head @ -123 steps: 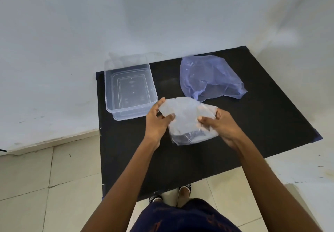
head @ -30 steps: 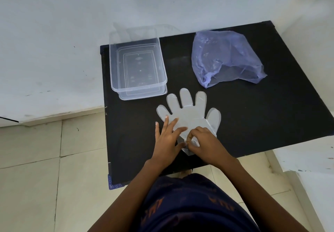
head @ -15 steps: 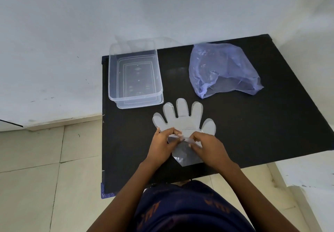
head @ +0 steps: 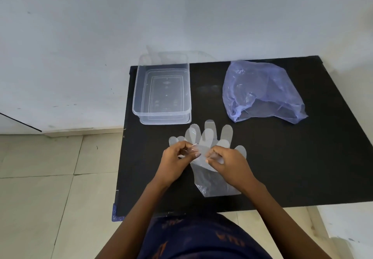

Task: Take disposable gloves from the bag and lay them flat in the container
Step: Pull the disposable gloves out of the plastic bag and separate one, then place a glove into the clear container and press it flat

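- Black table (head: 282, 168) fills the middle and right of the frame, and everything I need sits on it.
- Blue bag (head: 260, 91) lies crumpled at upper right, mouth towards me. I cannot tell whether more gloves are inside; if there are, they are left to do.
- Clear container (head: 139, 89) sits at upper centre-left, near the table's left edge. I see only its moulded bottom through it, no glove, so by my judgement nothing is laid in yet.
- Gloves (head: 210, 135) lie just below the container, fingers pointing up the frame, cuff (head: 220, 186) towards me. I count more finger shapes than one glove has, so I read them as a thin stack of two or more stuck together.
- Right hand (head: 226, 163) is curled over the palm of the stack, fingertips pinching the film.
- Left hand (head: 173, 157) is just beside it, thumb and forefinger pinched on a raised fold of the top layer.
- My reading: out of the bag is done for these pieces; I am at the separating step. Peeling one off, carrying it up-left and spreading it flat in the container are all to come.
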